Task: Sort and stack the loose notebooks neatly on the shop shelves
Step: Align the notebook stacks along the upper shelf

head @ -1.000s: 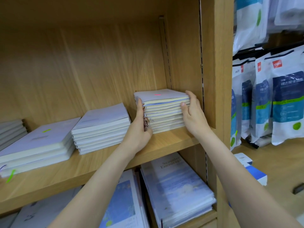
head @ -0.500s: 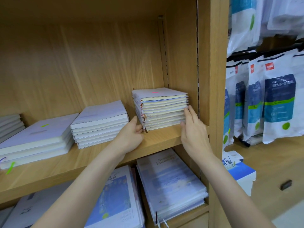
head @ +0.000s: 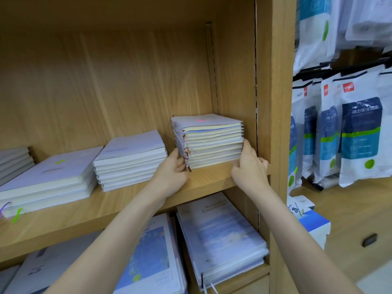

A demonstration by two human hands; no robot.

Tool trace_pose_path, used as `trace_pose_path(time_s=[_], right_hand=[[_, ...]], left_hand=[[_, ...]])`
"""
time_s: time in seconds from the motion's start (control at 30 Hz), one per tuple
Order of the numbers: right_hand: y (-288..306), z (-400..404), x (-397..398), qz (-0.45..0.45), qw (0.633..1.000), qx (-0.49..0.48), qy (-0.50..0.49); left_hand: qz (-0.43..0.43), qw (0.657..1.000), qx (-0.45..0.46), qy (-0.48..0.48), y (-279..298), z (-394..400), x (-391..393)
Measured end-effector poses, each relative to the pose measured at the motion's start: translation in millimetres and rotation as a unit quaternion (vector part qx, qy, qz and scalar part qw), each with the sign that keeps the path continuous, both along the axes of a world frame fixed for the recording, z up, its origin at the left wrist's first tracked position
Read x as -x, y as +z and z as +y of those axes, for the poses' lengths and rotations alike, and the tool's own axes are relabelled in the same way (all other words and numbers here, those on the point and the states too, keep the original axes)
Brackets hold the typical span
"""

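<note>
Left hand (head: 172, 169) and right hand (head: 249, 166) press the two sides of the right-hand stack (head: 209, 141), fingers curled against its lower books — squaring it at the shelf's (head: 127, 200) right end. Next, I judge: nudge the skewed edges flush, then let go.

A light wooden shelving unit (head: 277, 115) with a slotted metal rail (head: 256, 81) stands beside hanging white-and-blue packets (head: 358, 132).
</note>
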State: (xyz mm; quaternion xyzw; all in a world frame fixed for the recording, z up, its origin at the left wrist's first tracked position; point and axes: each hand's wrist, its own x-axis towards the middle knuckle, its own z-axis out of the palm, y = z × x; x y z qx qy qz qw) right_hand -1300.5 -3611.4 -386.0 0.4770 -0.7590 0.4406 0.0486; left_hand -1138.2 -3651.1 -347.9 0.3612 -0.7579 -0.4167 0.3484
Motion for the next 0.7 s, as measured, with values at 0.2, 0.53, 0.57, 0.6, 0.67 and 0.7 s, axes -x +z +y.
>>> trace_pose_path(time_s=[0.2,0.53,0.57,0.6,0.67,0.7], right_hand=[[2.8,1.9,5.4,0.004,1.0,-0.012,0.008],[0.4,3.6,3.6,0.015,1.0,-0.016,0.004],[0.4,3.6,3.4,0.017,1.0,-0.017,0.003],[0.3,3.5,2.9,0.019,1.0,-0.016,0.002],[-0.2,3.9,2.0,0.022,1.0,-0.013,0.0],[-0.5,4.2,1.9,0.022,1.0,-0.013,-0.001]], left_hand=[[-0.008,0.983,0.088,0.159,-0.5,-13.6,9.5],[-0.027,0.964,0.166,0.207,-2.8,-21.7,14.4],[-0.03,0.964,0.168,0.206,-3.8,-22.6,13.8],[-0.032,0.964,0.169,0.204,-4.5,-23.0,13.5],[-0.032,0.964,0.171,0.203,-4.8,-23.7,13.8],[-0.035,0.962,0.176,0.205,-4.7,-23.7,14.3]])
